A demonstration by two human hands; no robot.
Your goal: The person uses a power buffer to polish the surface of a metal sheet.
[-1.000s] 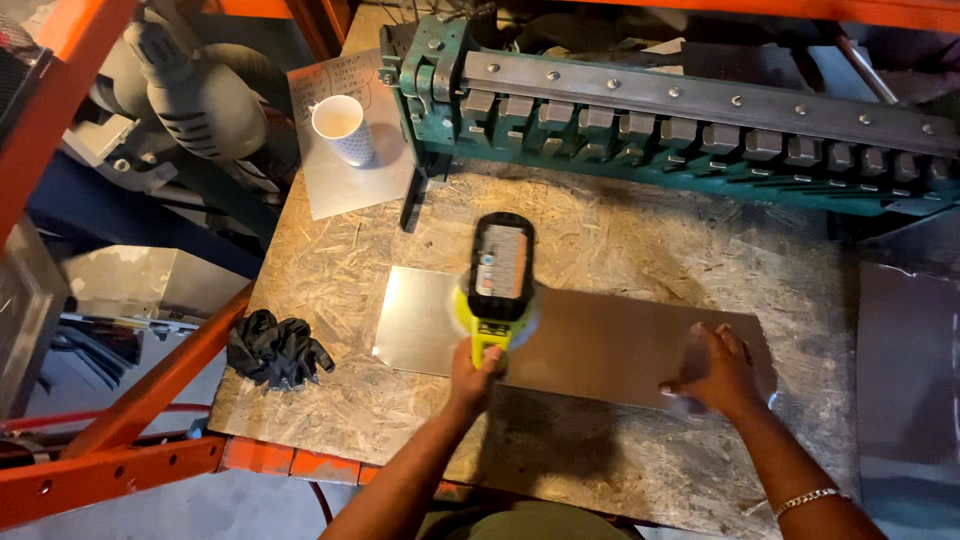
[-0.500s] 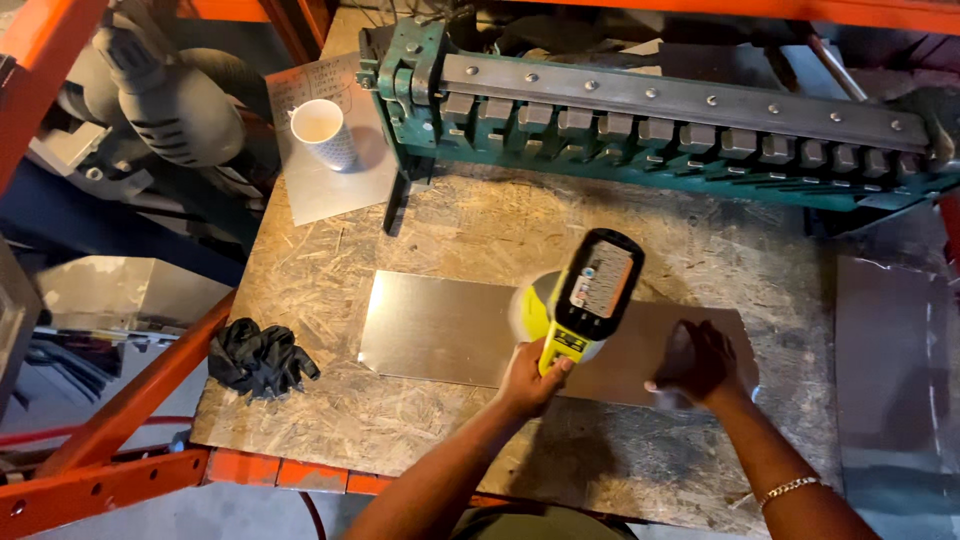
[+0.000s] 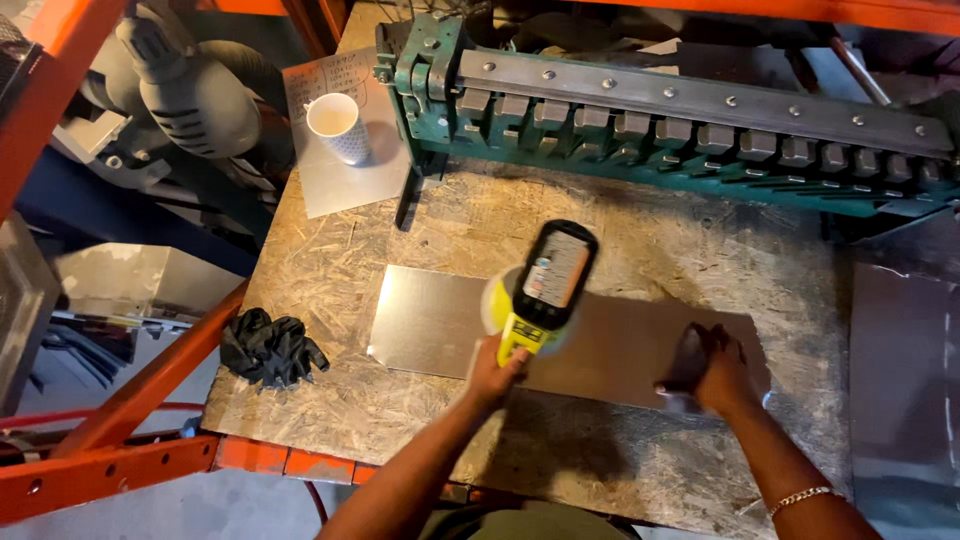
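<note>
Workbench topped with a chipboard panel [image 3: 330, 260], set inside an orange steel frame [image 3: 130, 400]. Head view, looking down.

Far left, off the bench: a grey power tool body [image 3: 195, 95] lies among clutter below the frame. On the bench's back left corner a white paper cup [image 3: 335, 125] stands upright on a small pale sheet [image 3: 345, 180]. At the front left edge a pair of black gloves [image 3: 268, 347] lies crumpled, well apart from the work.

Centre: a flat metal sheet [image 3: 430, 320] lies on the chipboard, long side running left to right. The left hand [image 3: 497, 368] is clamped around the yellow grip of a handheld tool [image 3: 545, 285], yellow-green with a black head, held tilted above the sheet near its middle. Whether the tool's tip touches the metal cannot be told.

Along the back, from centre to the right edge: a green sheet-metal brake [image 3: 700, 130] with a row of grey fingers and a bolted steel bar.

Right: the right hand [image 3: 715, 372] presses down on the right part of the sheet, fingers curled; motion blur hides whether it grips anything. A thin bracelet [image 3: 800, 497] sits on that wrist. The two hands are apart.
</note>
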